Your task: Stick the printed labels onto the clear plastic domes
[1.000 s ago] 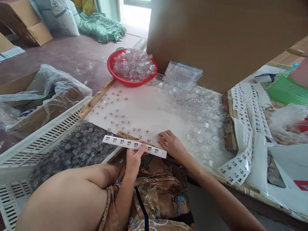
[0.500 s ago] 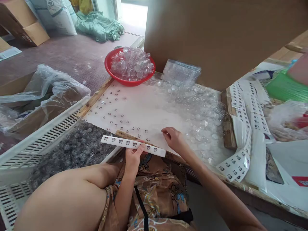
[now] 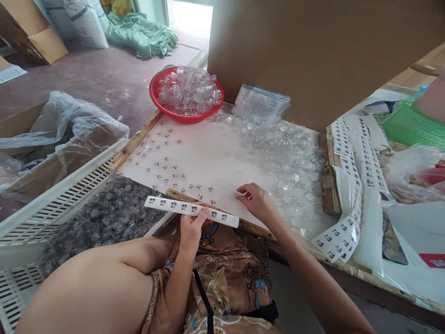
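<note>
So the thing that's changed is the right hand (image 3: 262,204): it's pulled off to the right of the printed strip (image 3: 162,204), where a second ago its fingertips were close by the strip's right end. It's now over the near edge of the white tabletop (image 3: 215,162), around the middle, fingers curled in with thumb and index just a narrow gap apart. Can't tell if there's anything tiny between them, tbh.

Left hand (image 3: 190,229) hasn't really budged. It's got the strip pinched right of centre, thumb on top, fingers under, just off that near edge, left end sticking out over the crate (image 3: 79,174) of dark balls (image 3: 107,213). Same seven prints showing on it as before, so I'd say that shift didn't use any up, and the strip is all on the left hand now.

Little black-and-white prints (image 3: 174,176) are dotted over the tabletop's left side, running down to the near edge, and they look unchanged too. Clear plastic pieces (image 3: 295,178) cover the right side, and the red basin (image 3: 186,119) heaped with more of them sits at the far left corner
</note>
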A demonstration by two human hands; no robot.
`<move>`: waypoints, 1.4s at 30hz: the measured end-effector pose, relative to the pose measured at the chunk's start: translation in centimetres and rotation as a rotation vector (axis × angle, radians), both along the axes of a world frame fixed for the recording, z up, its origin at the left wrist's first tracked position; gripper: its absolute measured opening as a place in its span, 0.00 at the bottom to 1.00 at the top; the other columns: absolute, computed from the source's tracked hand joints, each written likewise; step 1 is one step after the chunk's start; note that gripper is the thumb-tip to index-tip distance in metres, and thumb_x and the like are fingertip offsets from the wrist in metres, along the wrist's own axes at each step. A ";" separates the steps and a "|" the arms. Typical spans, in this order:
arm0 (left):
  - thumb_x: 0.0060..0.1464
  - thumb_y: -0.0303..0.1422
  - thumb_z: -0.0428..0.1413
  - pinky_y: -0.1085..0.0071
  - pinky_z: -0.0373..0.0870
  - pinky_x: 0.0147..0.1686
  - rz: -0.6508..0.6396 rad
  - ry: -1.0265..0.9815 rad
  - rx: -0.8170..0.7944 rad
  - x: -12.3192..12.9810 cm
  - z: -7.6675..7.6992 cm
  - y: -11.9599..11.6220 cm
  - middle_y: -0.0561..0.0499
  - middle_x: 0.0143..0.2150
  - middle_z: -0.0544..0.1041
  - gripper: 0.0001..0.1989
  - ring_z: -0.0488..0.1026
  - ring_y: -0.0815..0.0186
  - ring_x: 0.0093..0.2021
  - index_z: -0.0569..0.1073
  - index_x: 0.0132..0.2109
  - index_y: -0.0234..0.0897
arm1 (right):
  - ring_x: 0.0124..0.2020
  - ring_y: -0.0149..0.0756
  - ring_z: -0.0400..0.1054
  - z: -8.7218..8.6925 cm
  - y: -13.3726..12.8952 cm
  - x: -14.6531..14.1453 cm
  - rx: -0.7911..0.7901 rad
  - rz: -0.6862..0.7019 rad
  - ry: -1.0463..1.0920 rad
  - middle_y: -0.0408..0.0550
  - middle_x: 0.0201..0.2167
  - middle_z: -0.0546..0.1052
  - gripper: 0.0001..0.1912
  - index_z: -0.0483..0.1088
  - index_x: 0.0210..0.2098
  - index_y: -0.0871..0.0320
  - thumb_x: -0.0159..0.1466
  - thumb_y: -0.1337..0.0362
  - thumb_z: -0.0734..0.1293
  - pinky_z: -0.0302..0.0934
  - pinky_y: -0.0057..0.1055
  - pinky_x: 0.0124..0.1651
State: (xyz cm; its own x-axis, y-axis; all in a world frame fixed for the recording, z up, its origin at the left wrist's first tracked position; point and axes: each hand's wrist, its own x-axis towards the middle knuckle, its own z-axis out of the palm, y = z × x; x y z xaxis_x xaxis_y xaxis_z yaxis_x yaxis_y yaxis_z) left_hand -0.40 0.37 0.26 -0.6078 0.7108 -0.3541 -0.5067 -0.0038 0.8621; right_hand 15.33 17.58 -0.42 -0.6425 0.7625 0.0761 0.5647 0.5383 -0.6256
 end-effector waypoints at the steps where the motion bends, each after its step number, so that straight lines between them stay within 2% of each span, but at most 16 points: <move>1: 0.43 0.38 0.68 0.73 0.77 0.27 0.002 -0.003 -0.002 0.0 0.1 0.0 0.51 0.30 0.78 0.17 0.77 0.65 0.30 0.79 0.39 0.32 | 0.30 0.34 0.70 0.4 0.3 -0.1 0.003 -0.022 0.027 0.50 0.35 0.75 0.06 0.72 0.36 0.57 0.62 0.63 0.65 0.66 0.34 0.36; 5: 0.44 0.38 0.68 0.72 0.77 0.28 -0.008 0.005 -0.001 0.1 0.2 0.0 0.50 0.30 0.79 0.17 0.78 0.64 0.30 0.79 0.40 0.32 | 0.30 0.34 0.71 2.5 0.3 -0.7 -0.066 -0.077 0.150 0.51 0.37 0.76 0.09 0.72 0.39 0.57 0.63 0.60 0.65 0.67 0.34 0.35; 7: 0.45 0.39 0.67 0.71 0.77 0.28 -0.017 0.023 -0.003 0.3 0.3 0.0 0.50 0.31 0.79 0.18 0.78 0.64 0.31 0.79 0.41 0.33 | 0.33 0.35 0.72 3.5 -0.9 -1.5 -0.189 0.022 0.185 0.51 0.39 0.78 0.11 0.72 0.42 0.57 0.63 0.59 0.65 0.67 0.33 0.37; 9: 0.46 0.40 0.67 0.71 0.77 0.29 -0.031 0.047 -0.003 0.4 0.3 0.0 0.49 0.33 0.80 0.18 0.79 0.63 0.32 0.78 0.41 0.34 | 0.36 0.35 0.73 4.3 -2.6 -2.5 -0.335 0.191 0.174 0.50 0.40 0.79 0.14 0.71 0.46 0.56 0.62 0.60 0.66 0.68 0.33 0.39; 12: 0.48 0.41 0.66 0.71 0.78 0.31 -0.048 0.076 0.010 0.5 0.4 -0.1 0.48 0.36 0.81 0.18 0.80 0.61 0.35 0.78 0.43 0.34 | 0.35 0.34 0.71 5.1 -4.7 -3.6 -0.443 0.362 0.100 0.47 0.36 0.79 0.11 0.72 0.45 0.55 0.63 0.63 0.66 0.66 0.31 0.38; 16: 0.53 0.43 0.63 0.69 0.79 0.33 -0.016 0.047 0.075 0.3 0.1 -0.3 0.45 0.42 0.81 0.21 0.80 0.59 0.39 0.77 0.49 0.34 | 0.30 0.32 0.68 5.5 -4.9 -3.5 -0.447 0.335 0.035 0.43 0.29 0.77 0.07 0.73 0.38 0.56 0.63 0.65 0.64 0.61 0.27 0.32; 19: 0.52 0.43 0.63 0.69 0.79 0.32 0.016 0.038 0.069 0.2 -0.5 -0.3 0.44 0.43 0.81 0.20 0.79 0.60 0.37 0.79 0.47 0.32 | 0.31 0.32 0.69 5.3 -4.1 -2.6 -0.471 0.319 0.028 0.43 0.31 0.77 0.09 0.73 0.41 0.56 0.62 0.63 0.65 0.62 0.27 0.32; 23: 0.52 0.42 0.63 0.68 0.78 0.31 0.100 0.044 0.059 0.0 -0.9 -0.3 0.47 0.39 0.81 0.18 0.78 0.63 0.33 0.80 0.45 0.35 | 0.38 0.35 0.73 4.9 -3.4 -1.2 -0.414 0.248 0.071 0.47 0.38 0.79 0.16 0.72 0.49 0.54 0.60 0.62 0.69 0.68 0.32 0.39; 25: 0.51 0.43 0.64 0.68 0.78 0.32 0.112 0.087 0.114 -0.1 -0.6 -0.4 0.48 0.37 0.80 0.15 0.78 0.63 0.33 0.81 0.41 0.38 | 0.40 0.37 0.73 4.7 -3.3 -0.6 -0.342 0.208 0.103 0.49 0.40 0.79 0.15 0.72 0.48 0.54 0.61 0.63 0.68 0.69 0.35 0.43; 28: 0.52 0.42 0.63 0.65 0.78 0.36 -0.006 0.227 0.240 -0.2 0.7 -0.6 0.47 0.37 0.79 0.10 0.78 0.58 0.40 0.83 0.36 0.42 | 0.41 0.38 0.73 4.2 -3.2 0.2 -0.195 0.176 0.184 0.50 0.40 0.78 0.09 0.71 0.44 0.54 0.64 0.63 0.67 0.69 0.37 0.44; 30: 0.53 0.40 0.63 0.60 0.77 0.43 -0.109 0.316 0.275 -0.3 1.7 -0.8 0.45 0.38 0.79 0.07 0.77 0.54 0.45 0.84 0.35 0.43 | 0.43 0.39 0.73 4.0 -3.2 0.6 -0.109 0.170 0.254 0.51 0.42 0.77 0.06 0.70 0.42 0.53 0.65 0.63 0.66 0.68 0.39 0.46; 33: 0.51 0.37 0.65 0.56 0.74 0.50 -0.183 0.403 0.312 -0.2 2.9 -0.8 0.45 0.36 0.80 0.04 0.78 0.54 0.45 0.84 0.32 0.46 | 0.47 0.41 0.71 3.7 -3.2 0.9 -0.038 0.144 0.337 0.52 0.45 0.75 0.04 0.68 0.41 0.53 0.66 0.62 0.65 0.68 0.40 0.47; 36: 0.52 0.34 0.65 0.57 0.74 0.49 -0.200 0.430 0.361 -0.1 3.2 -0.8 0.45 0.37 0.80 0.03 0.78 0.55 0.44 0.84 0.33 0.46 | 0.47 0.41 0.71 3.9 -3.2 1.1 0.021 0.115 0.355 0.53 0.46 0.75 0.03 0.68 0.40 0.53 0.66 0.62 0.65 0.68 0.41 0.47; 38: 0.54 0.34 0.63 0.60 0.76 0.46 -0.173 0.397 0.352 0.1 2.8 -0.9 0.46 0.39 0.80 0.04 0.78 0.56 0.44 0.84 0.36 0.45 | 0.44 0.41 0.72 4.2 -3.2 1.3 0.041 0.109 0.340 0.51 0.42 0.76 0.04 0.68 0.40 0.53 0.66 0.61 0.66 0.68 0.39 0.46; 42: 0.53 0.38 0.63 0.68 0.79 0.33 0.027 0.203 0.237 0.2 1.4 -0.8 0.48 0.39 0.81 0.10 0.79 0.62 0.36 0.83 0.41 0.41 | 0.37 0.39 0.72 4.9 -3.5 1.3 0.023 0.138 0.247 0.49 0.35 0.76 0.06 0.70 0.41 0.53 0.67 0.59 0.65 0.67 0.35 0.40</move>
State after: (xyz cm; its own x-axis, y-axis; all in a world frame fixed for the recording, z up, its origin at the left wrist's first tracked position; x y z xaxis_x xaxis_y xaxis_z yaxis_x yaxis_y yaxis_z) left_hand -0.23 -0.41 1.63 -0.6692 0.7414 -0.0500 -0.3214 -0.2281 0.9191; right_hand 16.67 14.03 4.48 -0.7003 0.6652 0.2591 0.3171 0.6150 -0.7220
